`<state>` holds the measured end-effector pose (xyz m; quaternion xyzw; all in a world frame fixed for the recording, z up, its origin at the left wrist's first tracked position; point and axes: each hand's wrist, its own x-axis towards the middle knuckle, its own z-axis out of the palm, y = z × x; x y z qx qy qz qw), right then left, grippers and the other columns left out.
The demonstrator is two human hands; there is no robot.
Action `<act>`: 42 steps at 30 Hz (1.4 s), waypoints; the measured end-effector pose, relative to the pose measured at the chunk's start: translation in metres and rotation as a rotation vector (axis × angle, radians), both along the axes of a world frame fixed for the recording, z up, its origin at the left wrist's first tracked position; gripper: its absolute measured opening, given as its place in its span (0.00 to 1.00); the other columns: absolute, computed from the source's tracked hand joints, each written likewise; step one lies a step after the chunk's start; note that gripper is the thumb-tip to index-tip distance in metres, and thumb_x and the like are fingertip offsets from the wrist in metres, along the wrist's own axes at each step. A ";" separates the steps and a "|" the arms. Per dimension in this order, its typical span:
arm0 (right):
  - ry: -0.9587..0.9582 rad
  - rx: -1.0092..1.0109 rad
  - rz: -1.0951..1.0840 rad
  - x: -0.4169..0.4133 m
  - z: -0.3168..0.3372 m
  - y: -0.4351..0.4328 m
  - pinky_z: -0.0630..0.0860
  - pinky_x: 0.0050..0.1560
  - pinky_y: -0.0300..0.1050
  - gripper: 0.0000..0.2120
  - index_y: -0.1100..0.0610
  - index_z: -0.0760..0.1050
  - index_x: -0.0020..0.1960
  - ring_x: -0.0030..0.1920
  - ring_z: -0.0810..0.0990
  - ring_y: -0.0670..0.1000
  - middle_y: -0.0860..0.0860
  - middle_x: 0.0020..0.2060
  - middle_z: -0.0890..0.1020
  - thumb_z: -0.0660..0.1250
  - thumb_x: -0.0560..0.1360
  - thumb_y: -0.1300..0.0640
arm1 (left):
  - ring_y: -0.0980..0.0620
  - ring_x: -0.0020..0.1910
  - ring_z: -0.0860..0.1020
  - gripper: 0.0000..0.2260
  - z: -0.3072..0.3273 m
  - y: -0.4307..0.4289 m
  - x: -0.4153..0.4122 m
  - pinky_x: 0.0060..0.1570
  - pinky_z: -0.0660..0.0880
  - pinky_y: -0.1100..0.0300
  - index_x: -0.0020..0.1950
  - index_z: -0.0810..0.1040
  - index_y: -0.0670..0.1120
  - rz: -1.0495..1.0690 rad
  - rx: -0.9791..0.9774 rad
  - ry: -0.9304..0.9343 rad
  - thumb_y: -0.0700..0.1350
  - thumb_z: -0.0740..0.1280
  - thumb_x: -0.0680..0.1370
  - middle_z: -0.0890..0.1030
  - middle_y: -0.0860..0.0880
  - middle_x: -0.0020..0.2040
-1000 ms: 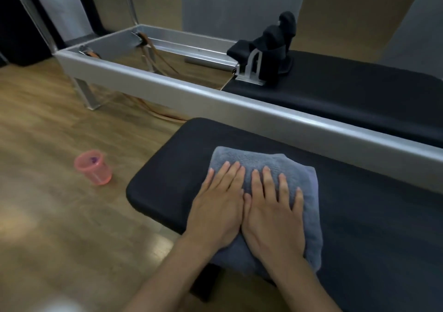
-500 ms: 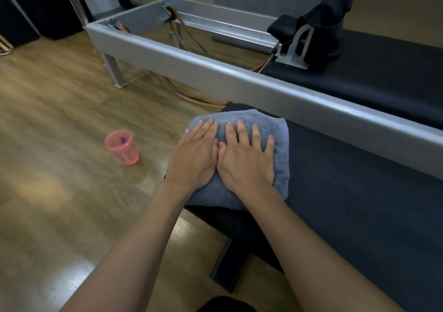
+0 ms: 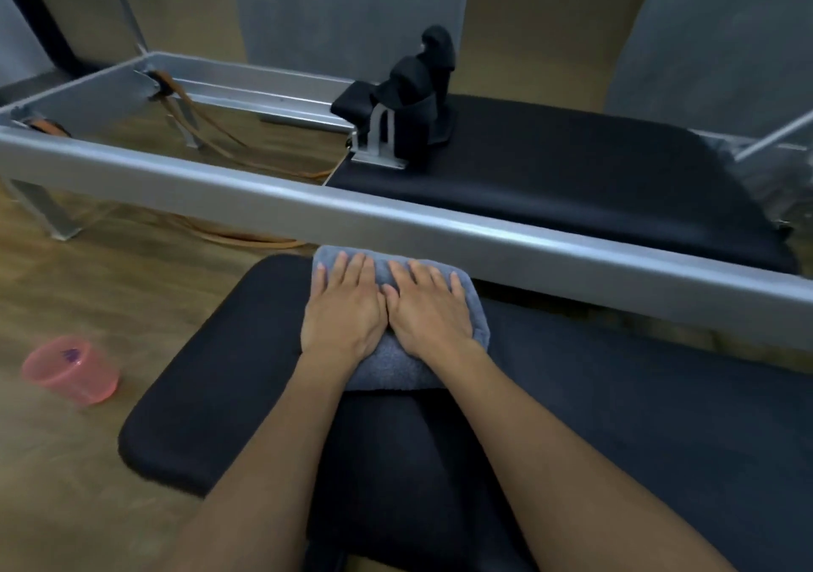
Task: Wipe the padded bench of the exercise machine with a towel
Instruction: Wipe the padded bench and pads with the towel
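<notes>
A folded grey-blue towel lies on the black padded bench, at its far edge close under the silver frame rail. My left hand and my right hand press flat on the towel side by side, fingers straight and pointing away from me. The towel's middle is hidden under both palms. Both forearms stretch over the near part of the bench.
A silver metal rail runs across just beyond the towel. Behind it are a second black pad with a black shoulder rest and orange straps. A pink plastic cup stands on the wooden floor at left.
Both hands have slid the towel away from me, from the bench's near left edge across to its far edge by the rail.
</notes>
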<state>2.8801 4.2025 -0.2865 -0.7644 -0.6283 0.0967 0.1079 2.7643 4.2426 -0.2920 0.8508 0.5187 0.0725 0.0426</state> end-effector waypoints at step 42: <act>-0.067 0.162 -0.749 0.261 -0.008 -0.351 0.49 0.75 0.55 0.25 0.51 0.60 0.76 0.76 0.57 0.49 0.49 0.76 0.63 0.49 0.81 0.46 | 0.44 0.53 0.75 0.14 0.020 -0.309 0.299 0.41 0.75 0.51 0.59 0.77 0.46 -0.254 0.044 -0.233 0.52 0.62 0.79 0.75 0.43 0.64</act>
